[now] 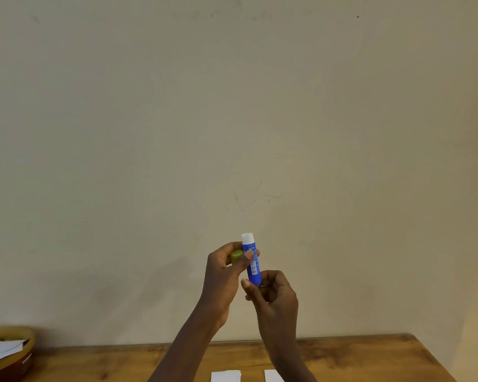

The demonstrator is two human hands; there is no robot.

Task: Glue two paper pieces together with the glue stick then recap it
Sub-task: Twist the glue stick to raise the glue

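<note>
Two flat white paper pieces, one (226, 376) left and one (273, 376) right, lie side by side on the near edge of the wooden table (370, 357). Above them, the right hand (273, 299) pinches the base of one upright blue cylindrical glue stick (252, 264), its white tip uncovered. The left hand (224, 279) grips its middle and cups one round yellow-green cap (236, 256). One round bowl (9, 354) holding paper sits far left.

Below me, the wooden surface (356, 359) carries two white paper pieces (226, 376) (272, 376) side by side, apart, and a bowl (17, 362) holding paper at far left.
</note>
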